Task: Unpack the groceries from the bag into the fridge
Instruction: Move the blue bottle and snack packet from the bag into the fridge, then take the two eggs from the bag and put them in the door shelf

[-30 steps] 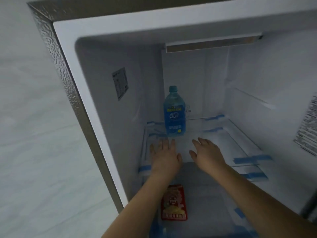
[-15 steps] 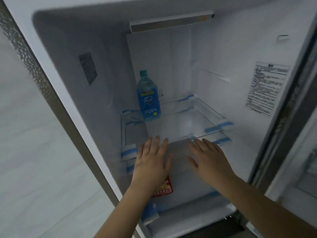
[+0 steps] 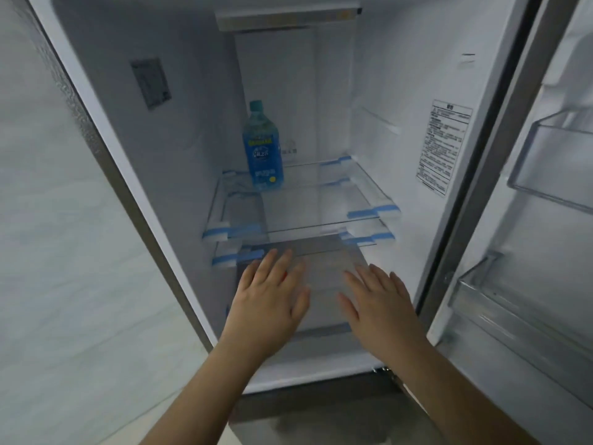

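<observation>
Reaching into the fridge (image 3: 401,91), both hands are flat and hold nothing: the left hand (image 3: 268,303) and the right hand (image 3: 378,308) hover with fingers spread, in front of the lower shelves. The blue bottle (image 3: 263,149) stands upright at the back left corner of the upper glass shelf (image 3: 321,203). No bag is in view. The bottle may tip if the shelf is bumped or pulled. Its label and the sticker (image 3: 444,146) on the right wall carry print too small to read.
</observation>
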